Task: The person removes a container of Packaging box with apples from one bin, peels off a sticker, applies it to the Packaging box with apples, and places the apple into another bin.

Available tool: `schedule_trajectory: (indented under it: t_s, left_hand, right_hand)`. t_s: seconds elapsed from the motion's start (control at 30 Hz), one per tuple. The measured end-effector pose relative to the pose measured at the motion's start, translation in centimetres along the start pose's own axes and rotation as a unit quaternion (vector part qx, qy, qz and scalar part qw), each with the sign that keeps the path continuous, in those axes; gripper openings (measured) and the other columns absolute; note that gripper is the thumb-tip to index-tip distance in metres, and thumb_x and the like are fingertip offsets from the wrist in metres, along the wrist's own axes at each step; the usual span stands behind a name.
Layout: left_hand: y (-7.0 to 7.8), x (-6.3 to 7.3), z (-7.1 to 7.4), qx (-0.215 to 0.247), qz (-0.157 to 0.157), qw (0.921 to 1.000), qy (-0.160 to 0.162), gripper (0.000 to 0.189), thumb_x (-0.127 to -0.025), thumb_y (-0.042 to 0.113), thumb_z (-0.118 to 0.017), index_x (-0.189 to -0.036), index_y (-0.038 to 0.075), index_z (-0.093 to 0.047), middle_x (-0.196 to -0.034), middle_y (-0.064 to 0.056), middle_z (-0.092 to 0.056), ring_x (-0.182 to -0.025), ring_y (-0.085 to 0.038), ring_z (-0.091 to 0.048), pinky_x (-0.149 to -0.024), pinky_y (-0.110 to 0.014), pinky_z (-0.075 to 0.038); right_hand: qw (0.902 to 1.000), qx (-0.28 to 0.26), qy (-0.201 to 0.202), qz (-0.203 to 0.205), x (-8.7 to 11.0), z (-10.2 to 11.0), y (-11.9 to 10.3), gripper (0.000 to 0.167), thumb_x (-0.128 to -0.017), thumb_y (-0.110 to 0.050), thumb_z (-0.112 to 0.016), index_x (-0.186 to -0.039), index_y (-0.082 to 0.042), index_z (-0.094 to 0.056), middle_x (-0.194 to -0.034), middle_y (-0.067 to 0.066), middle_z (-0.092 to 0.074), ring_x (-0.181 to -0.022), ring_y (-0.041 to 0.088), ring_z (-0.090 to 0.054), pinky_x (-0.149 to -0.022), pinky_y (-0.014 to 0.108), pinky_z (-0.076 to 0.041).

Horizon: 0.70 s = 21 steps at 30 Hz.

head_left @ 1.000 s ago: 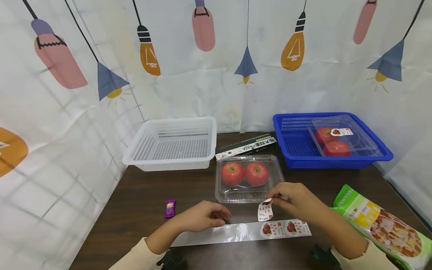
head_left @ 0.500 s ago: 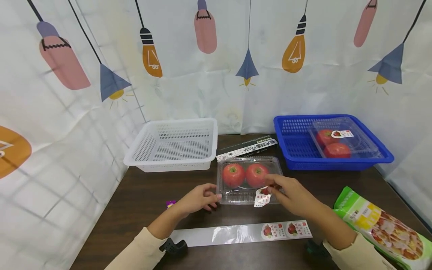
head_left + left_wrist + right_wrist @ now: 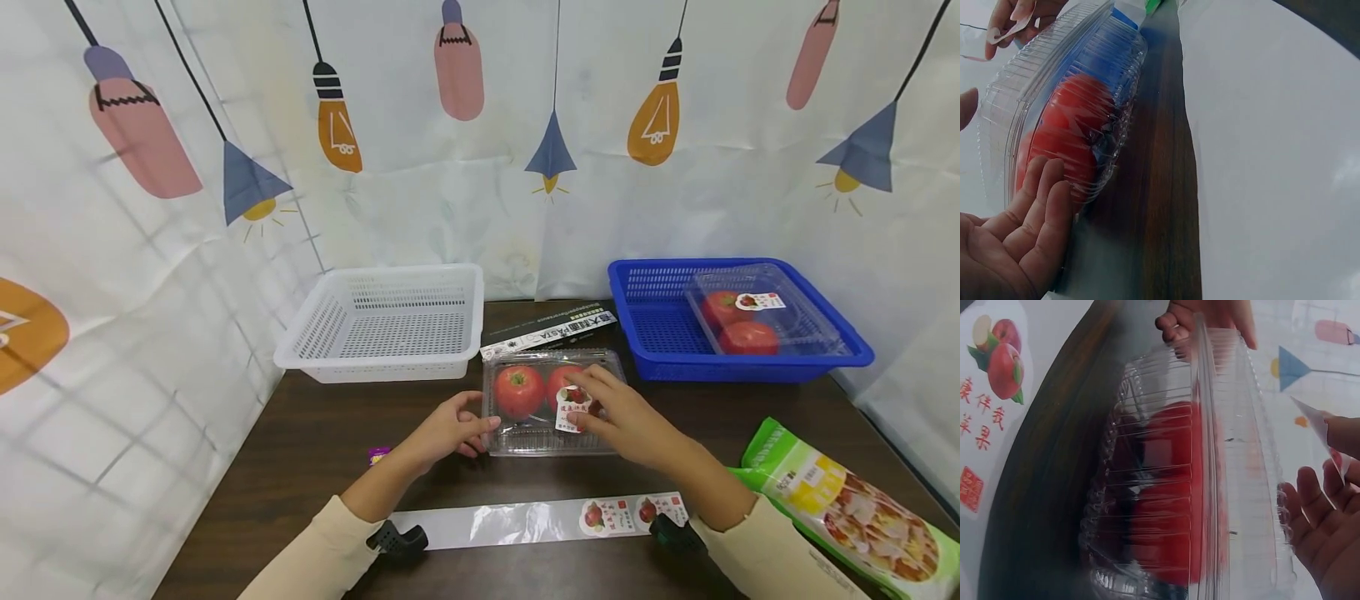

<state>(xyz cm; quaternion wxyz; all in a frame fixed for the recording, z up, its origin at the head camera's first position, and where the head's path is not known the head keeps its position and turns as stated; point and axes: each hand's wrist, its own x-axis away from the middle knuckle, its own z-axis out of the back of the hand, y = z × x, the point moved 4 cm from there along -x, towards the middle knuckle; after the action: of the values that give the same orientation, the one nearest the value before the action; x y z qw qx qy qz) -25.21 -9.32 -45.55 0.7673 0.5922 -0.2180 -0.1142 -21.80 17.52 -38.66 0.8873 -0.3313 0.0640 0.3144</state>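
Observation:
A clear plastic clamshell box [image 3: 521, 442] with two red apples [image 3: 519, 392] inside lies in the middle of the dark table. At its left side is my left hand [image 3: 448, 429]; in the left wrist view its nearly straight fingers [image 3: 1044, 219] rest against the box wall, the thumb held away. Over the lid's right half, my right hand [image 3: 633, 427] pinches an apple label sticker [image 3: 572, 408] between thumb and fingers. The right wrist view shows the sticker [image 3: 1319, 422] bent and held off the lid. Its contact with the lid cannot be told from above.
A shiny backing strip [image 3: 517, 523] bearing two more labels lies in front. Behind stand a white basket [image 3: 397, 367], a black pasta box [image 3: 551, 329] and a blue basket [image 3: 720, 367] holding another labelled apple box. A green food bag [image 3: 862, 508] lies right; a purple packet [image 3: 378, 454] lies left.
My right hand has carried the sticker from above the strip up and leftward to over the lid. My left hand has moved from the strip to the box's left side.

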Motion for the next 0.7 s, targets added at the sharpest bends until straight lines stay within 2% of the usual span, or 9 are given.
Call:
schedule_trajectory:
  t_s: [0.2, 0.37, 0.53, 0.7]
  left_hand:
    - [0.1, -0.3, 0.0, 0.009, 0.0, 1.0, 0.002, 0.08, -0.087, 0.031, -0.073, -0.147, 0.0, -0.029, -0.083, -0.011, -0.067, -0.069, -0.023, -0.065, -0.068, -0.039, -0.057]
    - [0.1, -0.3, 0.1, 0.013, 0.001, 0.9999, 0.004, 0.078, -0.087, 0.028, -0.073, -0.147, 0.0, -0.03, -0.082, -0.01, -0.066, -0.066, -0.024, -0.065, -0.067, -0.039, -0.057]
    - [0.0, -0.3, 0.2, 0.013, 0.0, 0.9999, 0.003, 0.076, -0.088, 0.027, -0.072, -0.147, 0.002, -0.031, -0.084, -0.011, -0.066, -0.068, -0.025, -0.064, -0.067, -0.039, -0.057]
    - [-0.2, -0.4, 0.3, 0.014, 0.002, 0.9999, 0.001, 0.077, -0.088, 0.03, -0.072, -0.147, 0.003, -0.031, -0.084, -0.01, -0.065, -0.068, -0.024, -0.064, -0.068, -0.038, -0.057]
  right_hand:
    - [0.9996, -0.018, -0.014, -0.016, -1.6, -0.1, 0.9, 0.063, -0.09, -0.025, -0.072, -0.144, -0.007, -0.046, -0.113, -0.001, -0.051, -0.083, 0.012, -0.057, -0.071, 0.032, -0.052]
    - [0.9976, -0.043, -0.041, -0.037, -2.8, -0.2, 2.0, 0.065, -0.09, -0.031, -0.071, -0.144, -0.005, -0.046, -0.113, 0.001, -0.051, -0.086, 0.017, -0.056, -0.075, 0.041, -0.052]
    - [0.9962, -0.052, -0.057, -0.04, -3.6, -0.5, 2.5, 0.064, -0.089, -0.034, -0.071, -0.143, -0.009, -0.048, -0.113, 0.003, -0.053, -0.09, 0.021, -0.054, -0.078, 0.046, -0.05]
    - [0.9969, -0.035, -0.059, -0.038, -4.0, -0.8, 2.8, 0.063, -0.088, -0.036, -0.072, -0.142, -0.011, -0.05, -0.117, 0.004, -0.055, -0.1, 0.022, -0.054, -0.088, 0.051, -0.049]
